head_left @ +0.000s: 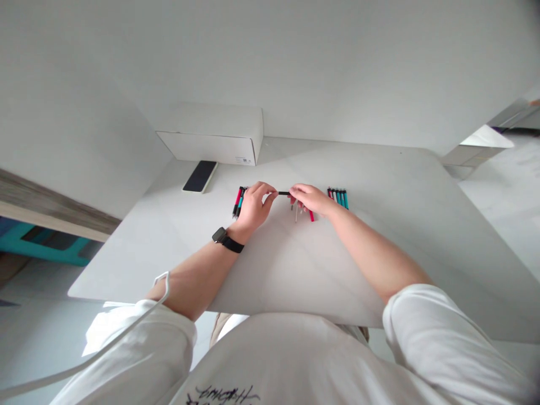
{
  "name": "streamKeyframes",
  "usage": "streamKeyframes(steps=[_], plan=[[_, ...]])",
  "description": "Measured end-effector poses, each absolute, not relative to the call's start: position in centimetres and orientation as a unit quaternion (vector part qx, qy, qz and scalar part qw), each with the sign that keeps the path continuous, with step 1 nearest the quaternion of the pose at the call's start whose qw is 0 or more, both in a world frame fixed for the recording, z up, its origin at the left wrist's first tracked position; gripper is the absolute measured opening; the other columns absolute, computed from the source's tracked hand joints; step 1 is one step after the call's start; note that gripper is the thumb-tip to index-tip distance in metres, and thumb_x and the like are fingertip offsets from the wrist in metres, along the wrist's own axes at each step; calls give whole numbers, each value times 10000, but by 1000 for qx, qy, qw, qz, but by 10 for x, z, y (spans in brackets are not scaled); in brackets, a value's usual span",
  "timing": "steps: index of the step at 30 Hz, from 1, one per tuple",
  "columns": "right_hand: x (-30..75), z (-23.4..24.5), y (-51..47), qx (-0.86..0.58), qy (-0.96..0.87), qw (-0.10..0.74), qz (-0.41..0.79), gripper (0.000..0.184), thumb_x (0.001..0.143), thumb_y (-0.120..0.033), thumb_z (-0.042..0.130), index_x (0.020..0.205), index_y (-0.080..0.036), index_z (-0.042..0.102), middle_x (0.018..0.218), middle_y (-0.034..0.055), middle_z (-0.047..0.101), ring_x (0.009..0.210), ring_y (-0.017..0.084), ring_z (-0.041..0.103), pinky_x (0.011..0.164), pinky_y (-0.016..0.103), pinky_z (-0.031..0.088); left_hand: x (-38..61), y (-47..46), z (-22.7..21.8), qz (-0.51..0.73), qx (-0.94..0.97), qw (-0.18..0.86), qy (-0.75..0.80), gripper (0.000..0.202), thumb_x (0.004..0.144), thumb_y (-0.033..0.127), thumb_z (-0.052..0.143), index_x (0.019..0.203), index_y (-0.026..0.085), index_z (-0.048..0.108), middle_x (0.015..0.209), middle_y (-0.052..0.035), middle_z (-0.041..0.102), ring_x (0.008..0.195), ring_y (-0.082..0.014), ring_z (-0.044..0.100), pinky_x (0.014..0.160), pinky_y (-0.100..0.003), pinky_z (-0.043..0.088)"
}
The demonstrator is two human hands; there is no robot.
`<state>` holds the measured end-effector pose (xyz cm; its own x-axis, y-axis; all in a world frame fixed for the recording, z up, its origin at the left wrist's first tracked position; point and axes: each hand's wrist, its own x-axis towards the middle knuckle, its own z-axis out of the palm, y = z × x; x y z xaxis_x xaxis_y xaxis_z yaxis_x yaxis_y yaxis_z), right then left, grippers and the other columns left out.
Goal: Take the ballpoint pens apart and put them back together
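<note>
Between my two hands a thin black pen part (284, 193) is held level above the table. My left hand (255, 203) pinches its left end with thumb and fingertips. On its right end the fingers of my right hand (310, 198) are closed. Several pens (237, 202) with red and teal barrels lie beside and partly behind my left hand. Under my right hand are a red pen barrel (311, 216) and a thin pale stick (296, 214), partly covered by the fingers. Right of that hand, several teal and red pens (341, 198) lie in a row, partly hidden by my wrist.
A phone (200, 176) lies on the white table (295, 270), in front of a long white box (211, 147) by the wall. A white cable (126, 332) runs along my left arm, where I wear a black watch (220, 235).
</note>
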<state>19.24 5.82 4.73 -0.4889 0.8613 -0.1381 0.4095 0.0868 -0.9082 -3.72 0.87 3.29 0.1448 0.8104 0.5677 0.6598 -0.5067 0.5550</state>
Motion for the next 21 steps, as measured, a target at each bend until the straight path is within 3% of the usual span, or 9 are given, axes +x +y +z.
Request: streamKeyframes(steps=[3,7,14,21], plan=[[192,47,58,-457,-700,217,504,353,990,-556,558,968,-222,673,942,52,732,700,151,600,534,244,444,-37,9,33,431,749,84,495,156,1054,313,554,1024,226,680,1048,-76,717,1011,-228,669,951,-407,525],[191,47,58,-441,-693,241,517,315,945,-517,664,1128,-261,645,1026,34,734,704,137,606,537,229,451,-38,9,33,434,749,79,493,156,1055,318,555,1037,226,679,1054,-78,718,1013,-227,668,945,-404,523],[189,44,61,-463,-670,233,532,404,1008,-570,537,971,-196,685,915,79,747,642,143,570,516,248,407,-38,9,32,440,750,80,488,146,1054,314,558,1024,228,672,1049,-71,713,1017,-225,660,947,-396,515],[184,56,49,-447,-761,326,340,206,912,-372,653,1054,-229,694,1033,38,752,880,179,647,837,304,495,-39,12,30,435,742,88,502,227,1090,336,457,995,227,632,1008,-76,683,968,-213,651,898,-367,519]])
